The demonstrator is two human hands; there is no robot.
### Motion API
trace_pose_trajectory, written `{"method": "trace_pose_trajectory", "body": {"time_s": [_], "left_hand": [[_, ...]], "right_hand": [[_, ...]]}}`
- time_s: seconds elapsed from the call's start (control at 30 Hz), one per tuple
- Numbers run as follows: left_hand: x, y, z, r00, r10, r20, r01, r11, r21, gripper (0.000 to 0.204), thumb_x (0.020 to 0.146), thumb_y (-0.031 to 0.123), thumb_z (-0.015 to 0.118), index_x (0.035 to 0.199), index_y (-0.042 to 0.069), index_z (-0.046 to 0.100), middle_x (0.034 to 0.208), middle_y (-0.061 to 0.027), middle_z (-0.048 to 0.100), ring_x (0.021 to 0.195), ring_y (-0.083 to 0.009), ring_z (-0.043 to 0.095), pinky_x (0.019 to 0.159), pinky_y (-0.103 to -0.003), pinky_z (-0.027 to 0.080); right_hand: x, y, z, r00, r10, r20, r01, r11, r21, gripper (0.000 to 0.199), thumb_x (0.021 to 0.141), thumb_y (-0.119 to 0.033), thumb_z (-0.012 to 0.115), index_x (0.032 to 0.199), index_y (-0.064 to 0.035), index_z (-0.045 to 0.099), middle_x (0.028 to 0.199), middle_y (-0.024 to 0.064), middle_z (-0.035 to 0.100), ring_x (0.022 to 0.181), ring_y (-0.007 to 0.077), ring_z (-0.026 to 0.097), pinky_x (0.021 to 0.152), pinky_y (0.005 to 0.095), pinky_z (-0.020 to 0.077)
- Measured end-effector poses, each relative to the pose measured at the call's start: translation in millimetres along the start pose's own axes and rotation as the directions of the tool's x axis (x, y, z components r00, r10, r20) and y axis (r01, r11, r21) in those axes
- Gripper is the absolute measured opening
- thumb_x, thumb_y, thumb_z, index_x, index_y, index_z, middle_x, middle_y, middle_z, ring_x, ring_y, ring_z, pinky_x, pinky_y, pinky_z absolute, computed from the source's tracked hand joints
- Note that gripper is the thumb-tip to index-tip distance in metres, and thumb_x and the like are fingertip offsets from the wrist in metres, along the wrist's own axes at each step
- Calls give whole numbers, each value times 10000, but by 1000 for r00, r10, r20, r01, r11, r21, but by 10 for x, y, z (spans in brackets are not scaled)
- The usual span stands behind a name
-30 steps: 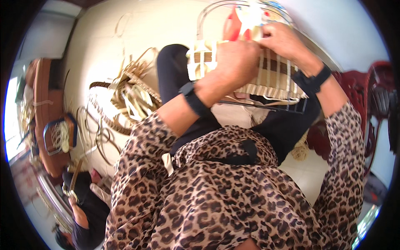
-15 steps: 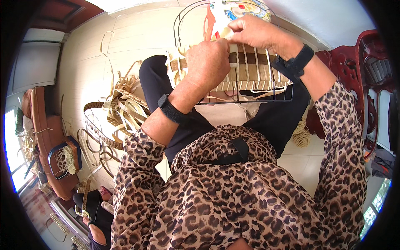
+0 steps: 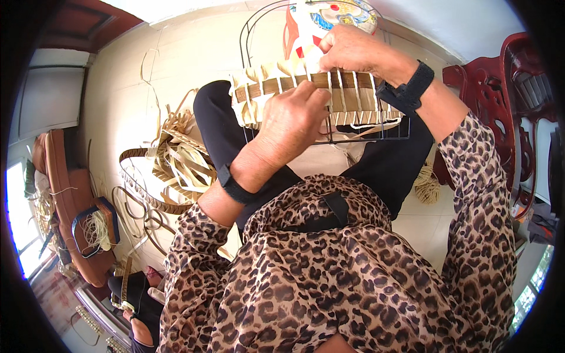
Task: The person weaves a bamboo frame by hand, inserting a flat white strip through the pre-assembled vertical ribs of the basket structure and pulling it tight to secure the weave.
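Observation:
A black wire frame (image 3: 335, 141) rests across my lap. Fixed to it is a woven panel (image 3: 365, 101) of pale flat strips with a brown band (image 3: 253, 90) along it, bound at intervals by thin white cord (image 3: 331, 100). My left hand (image 3: 294, 120) is closed in front of the panel, fingers curled against it; whatever they pinch is hidden. Above it, my right hand (image 3: 356, 53) is closed at the panel's far edge, fingertips pinching a pale strip there.
A patterned round object in white, blue and red (image 3: 347, 16) lies beyond the frame. On the floor at left is a heap of pale and brown woven strips (image 3: 176, 159). A carved dark red chair (image 3: 500, 112) stands at right, with a twine bundle (image 3: 426, 185) nearby. Another person's arm (image 3: 141, 329) shows at lower left.
My left hand has dropped from the panel's far edge to its front, away from my right hand. My right hand has stayed near the far edge.

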State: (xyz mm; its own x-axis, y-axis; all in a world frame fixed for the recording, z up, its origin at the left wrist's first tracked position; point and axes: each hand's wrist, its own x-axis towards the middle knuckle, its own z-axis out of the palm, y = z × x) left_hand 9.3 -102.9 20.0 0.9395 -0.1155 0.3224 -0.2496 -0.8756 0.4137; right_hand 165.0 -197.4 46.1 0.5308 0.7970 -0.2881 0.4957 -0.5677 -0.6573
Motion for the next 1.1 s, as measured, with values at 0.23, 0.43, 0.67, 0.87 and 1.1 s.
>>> {"method": "trace_pose_trajectory", "body": {"time_s": [0.23,0.43,0.67,0.87,1.1], "left_hand": [[33,-40,-13,997,6,75,-5,1000,-16,217,710,72,638,902,45,539,733,-87,496,593,-265,563,506,-344,467],[-3,-8,39,986,147,74,-162,949,271,278,636,119,609,874,11,517,718,-58,438,604,-176,535,489,-290,450],[-17,-12,37,973,225,46,-225,898,378,206,661,141,558,828,24,525,706,-47,419,574,-157,469,493,-273,385],[-200,134,-56,963,267,23,-262,918,298,146,625,103,555,742,18,535,678,-43,393,571,-141,441,480,-267,367],[-416,396,-115,970,234,-69,-219,960,174,128,575,100,554,669,15,541,625,-19,376,543,-132,417,469,-261,336]], "right_hand": [[53,15,51,1000,11,-28,-14,992,-125,275,603,-178,631,517,12,452,443,71,314,426,159,298,422,353,264],[72,46,53,999,-19,-42,13,989,-147,257,621,-188,618,546,18,485,447,97,355,425,172,338,428,354,294],[67,147,71,995,-88,-57,79,987,-137,244,673,-211,587,646,25,533,494,118,418,454,177,392,460,337,330],[77,142,36,991,-130,-15,128,987,-95,250,707,-211,589,769,28,557,591,79,497,551,134,439,516,290,362],[-251,-52,-61,995,-85,56,82,995,57,251,747,-112,578,962,16,547,705,-24,460,630,72,405,582,212,369]]}}
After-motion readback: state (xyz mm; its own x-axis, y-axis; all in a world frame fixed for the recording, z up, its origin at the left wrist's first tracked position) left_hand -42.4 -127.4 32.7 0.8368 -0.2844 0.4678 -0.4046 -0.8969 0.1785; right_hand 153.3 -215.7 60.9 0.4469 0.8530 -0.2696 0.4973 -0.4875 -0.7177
